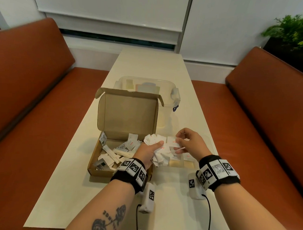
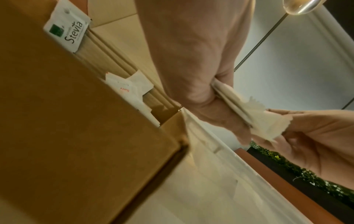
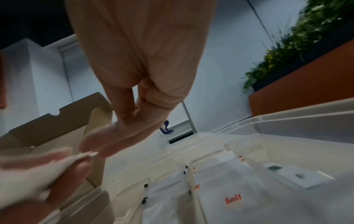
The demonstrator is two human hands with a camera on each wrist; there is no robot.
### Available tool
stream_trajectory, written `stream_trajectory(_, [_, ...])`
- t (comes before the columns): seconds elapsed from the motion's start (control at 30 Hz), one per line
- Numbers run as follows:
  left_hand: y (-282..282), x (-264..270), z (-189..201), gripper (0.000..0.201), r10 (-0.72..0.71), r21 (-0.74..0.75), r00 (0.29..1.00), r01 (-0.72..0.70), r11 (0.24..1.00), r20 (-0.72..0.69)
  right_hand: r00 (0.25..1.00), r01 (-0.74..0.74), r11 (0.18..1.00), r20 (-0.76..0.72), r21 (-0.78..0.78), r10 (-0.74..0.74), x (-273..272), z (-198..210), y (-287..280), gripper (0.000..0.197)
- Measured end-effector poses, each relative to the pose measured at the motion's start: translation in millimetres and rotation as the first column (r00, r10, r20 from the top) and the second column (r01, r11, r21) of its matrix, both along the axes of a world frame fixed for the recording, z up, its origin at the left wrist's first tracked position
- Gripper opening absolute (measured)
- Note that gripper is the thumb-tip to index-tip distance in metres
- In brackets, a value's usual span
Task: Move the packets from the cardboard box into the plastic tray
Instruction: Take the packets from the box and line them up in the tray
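bunch of white packets (image 1: 157,149) held over the clear plastic tray (image 3: 298,121), just right of the open cardboard box (image 1: 111,172). left hand (image 1: 148,151) grips the bunch, fingers curled round it. right hand (image 1: 187,142) pinches one packet at the bunch's edge between thumb and fingertips (image 3: 91,141). more packets lie in the box; salt packets (image 3: 232,199) sit in tray compartments. everything rests on a cream table (image 1: 149,66).

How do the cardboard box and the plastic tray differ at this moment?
The cardboard box is opaque brown with its lid standing open; the plastic tray is clear with no lid in view. The box holds a loose jumble of packets; the tray has dividers, with packets lying in compartments. Both sit side by side on the table.
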State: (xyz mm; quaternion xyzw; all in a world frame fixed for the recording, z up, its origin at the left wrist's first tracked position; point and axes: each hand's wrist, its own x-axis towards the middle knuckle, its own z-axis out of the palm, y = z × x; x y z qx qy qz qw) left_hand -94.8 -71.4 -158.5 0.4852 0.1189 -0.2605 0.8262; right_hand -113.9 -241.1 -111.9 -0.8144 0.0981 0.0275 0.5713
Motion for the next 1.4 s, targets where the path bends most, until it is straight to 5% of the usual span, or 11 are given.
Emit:
stream_trajectory(0.2, [4,0,-7,0.008,0.031,0.013,0.999,-0.031,0.999,-0.026,0.999,0.053,0.981,0.016,-0.185,-0.051,1,0,-27,0.023])
stream_trajectory(0.33, [3,-1,-8,0.007,0.022,0.024,1.0,-0.021,0.999,-0.011,0.99,0.14,0.93,0.048,-0.34,-0.132,2,0,-45,0.015])
stream_trajectory(0.4, [3,-1,-8,0.007,0.024,0.025,1.0,-0.023,0.999,-0.007,0.997,0.077,0.86,0.035,-0.504,-0.069,1,-1,-50,0.003])
stream_trajectory(0.5, [2,-1,-7,0.007,0.022,0.035,1.0,-0.021,0.999,-0.007,0.998,-0.049,0.763,-0.056,-0.645,0.017,-1,-5,-50,0.012])
stream_trajectory(0.73, [-1,-1,-7,0.007,0.013,0.053,1.0,-0.014,0.998,0.004,0.978,-0.202,0.706,-0.178,-0.679,0.109,5,-8,-46,0.013])
stream_trajectory(0.93, [0,0,-9,0.007,0.001,0.073,1.0,-0.001,0.997,0.002,0.964,-0.266,0.562,-0.214,-0.783,0.159,12,-9,-46,0.008])
stream_trajectory(1.4, [4,0,-12,0.005,-0.037,0.133,0.999,0.033,0.991,0.025,0.936,-0.348,0.529,-0.316,-0.774,0.155,11,-29,-44,0.013])
